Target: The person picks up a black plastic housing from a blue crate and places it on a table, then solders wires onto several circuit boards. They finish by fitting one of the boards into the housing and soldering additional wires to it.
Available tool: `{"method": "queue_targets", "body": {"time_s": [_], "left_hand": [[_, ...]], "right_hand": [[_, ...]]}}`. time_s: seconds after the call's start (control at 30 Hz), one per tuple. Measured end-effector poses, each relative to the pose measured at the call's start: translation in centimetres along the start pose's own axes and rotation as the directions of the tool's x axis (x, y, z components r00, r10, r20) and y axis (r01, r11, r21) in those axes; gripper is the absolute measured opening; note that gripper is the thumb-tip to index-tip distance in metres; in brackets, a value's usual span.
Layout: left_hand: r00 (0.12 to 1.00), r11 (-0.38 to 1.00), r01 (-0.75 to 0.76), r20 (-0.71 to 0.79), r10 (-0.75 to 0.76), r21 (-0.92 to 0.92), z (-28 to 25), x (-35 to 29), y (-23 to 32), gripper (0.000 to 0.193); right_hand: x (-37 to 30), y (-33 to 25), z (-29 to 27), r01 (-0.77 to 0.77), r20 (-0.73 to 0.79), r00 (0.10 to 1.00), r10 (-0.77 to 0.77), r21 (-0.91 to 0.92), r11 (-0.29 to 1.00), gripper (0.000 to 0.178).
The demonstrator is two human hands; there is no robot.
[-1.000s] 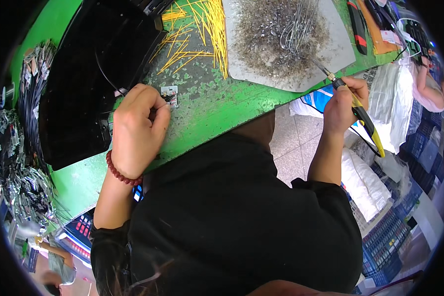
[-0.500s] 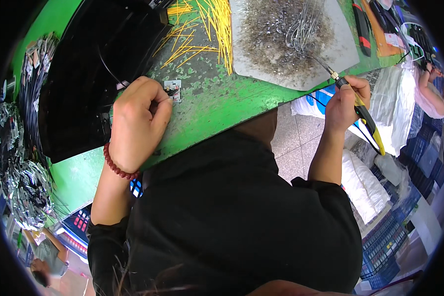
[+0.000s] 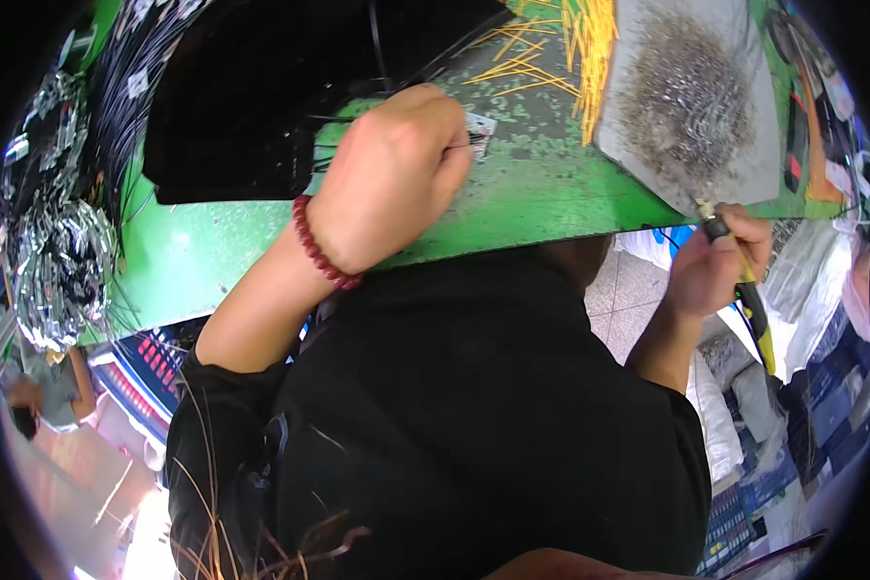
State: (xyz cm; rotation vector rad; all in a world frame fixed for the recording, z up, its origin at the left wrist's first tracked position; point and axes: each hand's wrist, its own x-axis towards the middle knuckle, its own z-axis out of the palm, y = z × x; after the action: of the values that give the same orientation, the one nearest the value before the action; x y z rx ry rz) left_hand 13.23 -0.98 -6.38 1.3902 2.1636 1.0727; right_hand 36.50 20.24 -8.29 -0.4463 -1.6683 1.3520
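My left hand point(image 3: 391, 179), with a dark red bead bracelet on the wrist, is closed above the green worktable. Thin black wires point(image 3: 327, 145) run into it, and dark ends show past its fingertips. By those fingertips lies a small white circuit board point(image 3: 481, 135), partly covered by the hand. My right hand point(image 3: 708, 269) grips a soldering iron point(image 3: 762, 333) by its black and yellow handle. The iron's metal end is at the near edge of a grey sheet point(image 3: 764, 159), which bears a dark, silvery heap of scraps point(image 3: 691, 111).
Thin yellow sticks point(image 3: 592, 63) lie between the board and the sheet. A large black curved panel point(image 3: 232, 116) covers the table's left part. Bundles of silver-ended wires point(image 3: 63, 266) hang beyond it. At the right are an orange strip point(image 3: 822, 159) and white sacks point(image 3: 812, 290).
The whole view has turned, so the table and both hands appear farther right. The iron's tip has moved toward the sheet's near edge. My left hand stays closed beside the circuit board.
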Motion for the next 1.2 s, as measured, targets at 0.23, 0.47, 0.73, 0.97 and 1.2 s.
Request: {"method": "queue_targets", "body": {"time_s": [0.23, 0.47, 0.73, 0.97, 1.2], "left_hand": [[1.000, 1.000, -0.007, -0.019, 0.007, 0.020, 0.2, -0.4, -0.4, 0.009], [1.000, 1.000, -0.016, -0.019, 0.016, 0.022, 0.2, -0.3, -0.4, 0.008], [1.000, 0.998, -0.008, -0.012, 0.009, 0.055, 0.4, -0.3, -0.4, 0.008], [1.000, 0.998, -0.005, -0.015, 0.006, 0.063, 0.4, -0.3, -0.3, 0.008], [0.999, 0.997, -0.019, -0.025, 0.021, 0.074, 0.4, -0.3, -0.4, 0.008]], "right_hand": [[-2.7, -0.2, 7.9, -0.175, 0.274, 0.950, 0.150, 0.070, 0.982, 0.024], [-3.3, 0.3, 8.0, -0.183, 0.284, 0.944, 0.166, 0.033, 0.983, 0.026], [-3.0, -0.2, 8.1, -0.183, 0.355, 0.917, 0.179, -0.021, 0.983, 0.029], [-2.7, -0.1, 8.1, -0.151, 0.394, 0.902, 0.175, -0.090, 0.984, 0.028], [-3.2, 0.3, 8.1, -0.179, 0.275, 0.949, 0.155, 0.065, 0.982, 0.033]]}}
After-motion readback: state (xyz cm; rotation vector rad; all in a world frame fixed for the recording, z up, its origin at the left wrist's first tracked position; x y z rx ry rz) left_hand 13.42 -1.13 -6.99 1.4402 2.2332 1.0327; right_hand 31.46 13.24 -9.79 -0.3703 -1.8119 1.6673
